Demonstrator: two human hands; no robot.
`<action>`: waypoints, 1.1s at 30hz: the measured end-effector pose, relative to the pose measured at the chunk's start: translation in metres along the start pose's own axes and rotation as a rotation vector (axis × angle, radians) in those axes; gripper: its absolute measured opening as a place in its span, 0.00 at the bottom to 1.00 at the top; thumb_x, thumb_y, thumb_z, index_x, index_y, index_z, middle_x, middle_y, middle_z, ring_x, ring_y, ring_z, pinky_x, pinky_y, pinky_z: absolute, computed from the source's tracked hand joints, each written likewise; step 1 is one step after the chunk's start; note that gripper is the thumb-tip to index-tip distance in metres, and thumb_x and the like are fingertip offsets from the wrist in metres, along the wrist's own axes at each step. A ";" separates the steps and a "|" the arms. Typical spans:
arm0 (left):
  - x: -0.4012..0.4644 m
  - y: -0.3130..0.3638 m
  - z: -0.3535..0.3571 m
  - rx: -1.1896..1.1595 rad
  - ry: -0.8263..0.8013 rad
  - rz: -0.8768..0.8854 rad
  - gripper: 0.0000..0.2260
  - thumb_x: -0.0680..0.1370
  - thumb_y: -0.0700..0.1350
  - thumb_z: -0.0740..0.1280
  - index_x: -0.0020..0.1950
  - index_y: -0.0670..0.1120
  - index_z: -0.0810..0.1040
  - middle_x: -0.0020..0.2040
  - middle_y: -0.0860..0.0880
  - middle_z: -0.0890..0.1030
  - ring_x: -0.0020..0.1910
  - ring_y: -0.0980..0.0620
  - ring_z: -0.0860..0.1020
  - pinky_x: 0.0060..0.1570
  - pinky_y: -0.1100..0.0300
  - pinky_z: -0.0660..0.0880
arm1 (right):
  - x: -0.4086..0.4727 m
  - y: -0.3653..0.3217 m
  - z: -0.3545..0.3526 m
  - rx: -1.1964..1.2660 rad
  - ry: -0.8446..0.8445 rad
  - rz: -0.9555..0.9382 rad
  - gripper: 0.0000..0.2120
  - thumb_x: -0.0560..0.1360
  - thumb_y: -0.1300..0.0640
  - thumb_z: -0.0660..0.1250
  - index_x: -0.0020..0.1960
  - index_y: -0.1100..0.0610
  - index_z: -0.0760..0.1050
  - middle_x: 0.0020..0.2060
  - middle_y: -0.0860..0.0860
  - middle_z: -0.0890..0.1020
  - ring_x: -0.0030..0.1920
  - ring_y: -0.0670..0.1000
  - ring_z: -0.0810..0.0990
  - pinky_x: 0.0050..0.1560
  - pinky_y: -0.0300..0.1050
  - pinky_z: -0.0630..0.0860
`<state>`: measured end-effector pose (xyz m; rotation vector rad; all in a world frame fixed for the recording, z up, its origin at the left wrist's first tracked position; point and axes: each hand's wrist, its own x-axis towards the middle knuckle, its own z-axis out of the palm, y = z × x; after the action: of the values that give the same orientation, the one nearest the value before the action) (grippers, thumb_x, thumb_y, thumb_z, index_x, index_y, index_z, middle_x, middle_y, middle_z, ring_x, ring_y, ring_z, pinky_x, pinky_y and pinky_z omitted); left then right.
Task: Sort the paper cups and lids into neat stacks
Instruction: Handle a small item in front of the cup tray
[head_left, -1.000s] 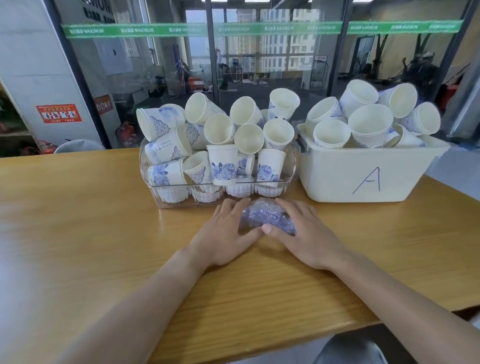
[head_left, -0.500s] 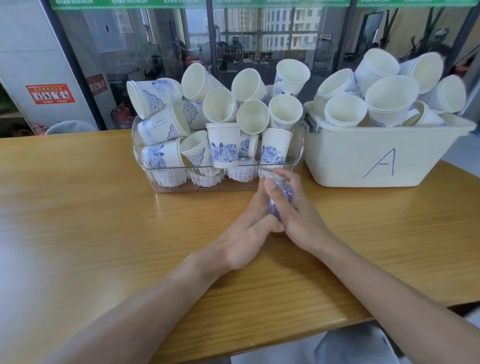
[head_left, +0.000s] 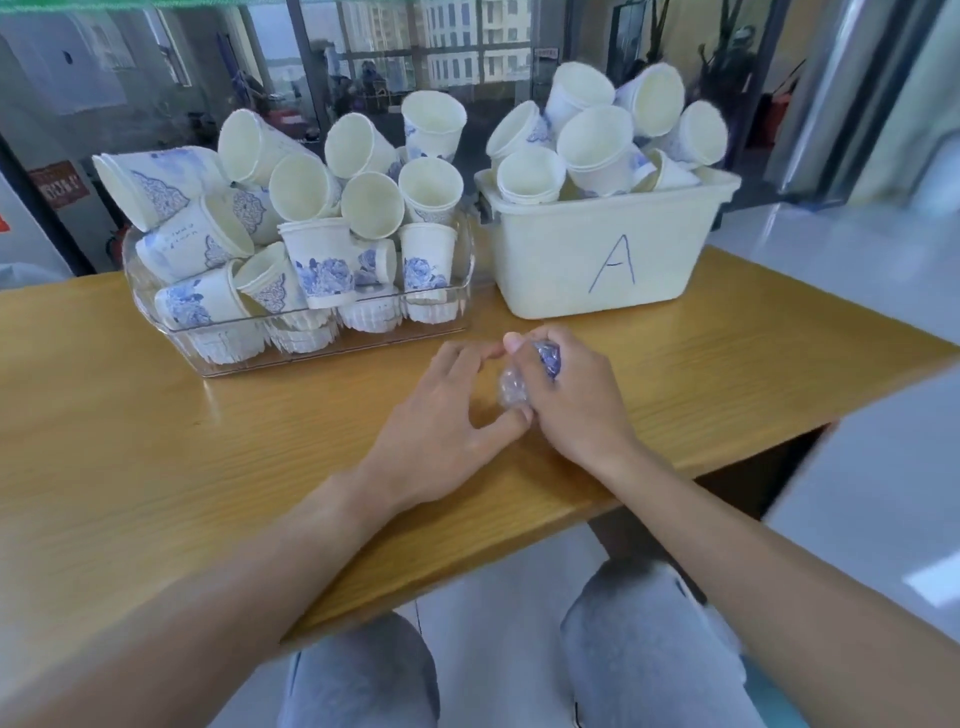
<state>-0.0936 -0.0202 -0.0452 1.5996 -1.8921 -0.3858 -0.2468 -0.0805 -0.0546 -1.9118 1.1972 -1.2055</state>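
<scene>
I see both hands resting on the wooden worktop (head_left: 156, 441), near its front edge and just in front of the two containers. My right hand (head_left: 566, 400) has its fingers curled round a crumpled clear plastic wrapper (head_left: 545, 358) with blue print showing through; part of the wrapper bulges out on the inner side of the hand. My left hand (head_left: 441, 415) lies beside it with fingers relaxed and slightly spread; its thumb tip and fingertips touch the wrapper and the right hand.

At the worktop's back edge, the clear plastic tray (head_left: 311, 353) on the left holds a loose heap of blue-patterned paper cups (head_left: 322, 265), some upright, some tipped on their sides. Just beside it on the right, the white bin (head_left: 571, 260), marked with a handwritten "A", is heaped with more paper cups (head_left: 597, 140), mostly tilted with their mouths facing me.
</scene>
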 end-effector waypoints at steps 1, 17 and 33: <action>0.001 0.012 0.008 0.013 -0.013 0.030 0.32 0.74 0.69 0.62 0.75 0.58 0.65 0.69 0.61 0.67 0.68 0.60 0.71 0.67 0.49 0.74 | -0.007 0.004 -0.014 -0.022 0.032 -0.007 0.13 0.84 0.43 0.63 0.51 0.52 0.77 0.38 0.44 0.81 0.40 0.39 0.80 0.36 0.31 0.72; 0.003 0.159 0.299 0.041 -0.526 0.330 0.23 0.82 0.56 0.66 0.76 0.55 0.67 0.76 0.57 0.60 0.74 0.59 0.64 0.60 0.59 0.67 | -0.200 0.251 -0.252 -0.216 0.443 0.600 0.19 0.84 0.40 0.60 0.40 0.50 0.71 0.31 0.48 0.74 0.35 0.50 0.73 0.37 0.46 0.67; 0.015 0.089 0.479 0.243 -0.959 0.131 0.24 0.81 0.56 0.65 0.75 0.54 0.63 0.71 0.53 0.64 0.69 0.48 0.72 0.63 0.48 0.74 | -0.278 0.507 -0.214 -0.341 0.229 1.094 0.35 0.76 0.48 0.75 0.78 0.53 0.65 0.73 0.55 0.73 0.74 0.59 0.69 0.73 0.58 0.67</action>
<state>-0.4633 -0.0955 -0.3541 1.5515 -2.8157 -1.0335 -0.6872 -0.0507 -0.4848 -0.9596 2.2383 -0.6156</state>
